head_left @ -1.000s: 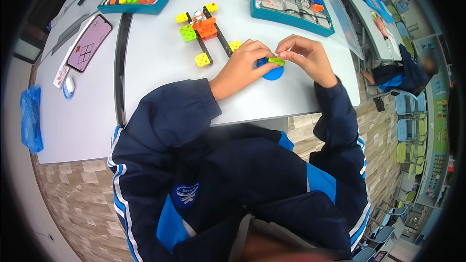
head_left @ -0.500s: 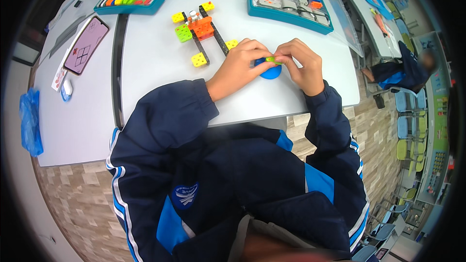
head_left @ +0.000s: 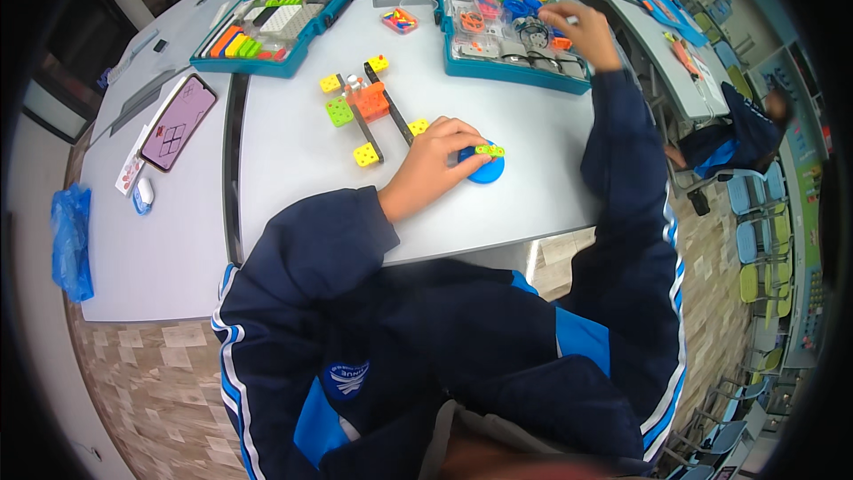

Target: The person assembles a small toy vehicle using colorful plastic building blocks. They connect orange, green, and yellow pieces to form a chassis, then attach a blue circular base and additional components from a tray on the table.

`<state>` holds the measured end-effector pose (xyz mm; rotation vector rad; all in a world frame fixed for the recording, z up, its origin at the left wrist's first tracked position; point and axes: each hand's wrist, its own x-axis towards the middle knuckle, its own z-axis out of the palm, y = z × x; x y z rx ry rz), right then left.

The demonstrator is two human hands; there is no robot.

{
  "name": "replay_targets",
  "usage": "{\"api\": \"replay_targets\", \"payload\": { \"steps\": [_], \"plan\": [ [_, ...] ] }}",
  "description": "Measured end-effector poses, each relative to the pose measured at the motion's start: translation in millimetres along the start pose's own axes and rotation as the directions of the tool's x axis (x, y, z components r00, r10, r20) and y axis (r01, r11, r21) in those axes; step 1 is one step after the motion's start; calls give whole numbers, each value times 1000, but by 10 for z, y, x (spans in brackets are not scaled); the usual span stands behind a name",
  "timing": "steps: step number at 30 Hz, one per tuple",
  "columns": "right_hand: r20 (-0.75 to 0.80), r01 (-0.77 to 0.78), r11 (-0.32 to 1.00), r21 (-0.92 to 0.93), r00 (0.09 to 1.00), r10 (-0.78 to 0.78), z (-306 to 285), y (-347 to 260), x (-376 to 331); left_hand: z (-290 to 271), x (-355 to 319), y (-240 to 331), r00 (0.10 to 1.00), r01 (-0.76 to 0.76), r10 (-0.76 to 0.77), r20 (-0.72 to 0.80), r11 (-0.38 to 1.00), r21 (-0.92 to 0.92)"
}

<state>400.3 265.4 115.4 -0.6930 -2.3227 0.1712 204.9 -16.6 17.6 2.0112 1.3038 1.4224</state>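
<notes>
**One hand pins the disc, the other reaches into the tray**

The left hand rests on the white table, its fingers closed onto a blue disc with a small green strip lying across its top. That hold looks meant to keep the two pieces lined up and flat against the tabletop while the other arm is away. The right hand is stretched far forward over the teal parts tray, fingers curled above its compartments; whether they are pinched on a piece, I cannot tell.

The disc is round, flat and bright blue, sitting near the table's front edge, half hidden under the fingertips. The strip is yellow-green, short, with a row of holes.

Just left of the hand lies a half-built model: black bars, an orange block, yellow and green squares. A second tray sits further back, and a phone lies on the neighbouring table.
</notes>
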Motion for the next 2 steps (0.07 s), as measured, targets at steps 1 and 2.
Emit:
{"api": "replay_targets", "payload": {
  "steps": [1, 2],
  "plan": [
    [125, -100, 983, -154, 985, 120, 39, 307, 184, 2, -43, 55, 1000, -1, 1, 7, 1000, 14],
    [218, -120, 946, -300, 957, 191, 64, 637, 425, -13, -48, 75, 996, 75, -73, 53, 997, -25]
  ]
}}
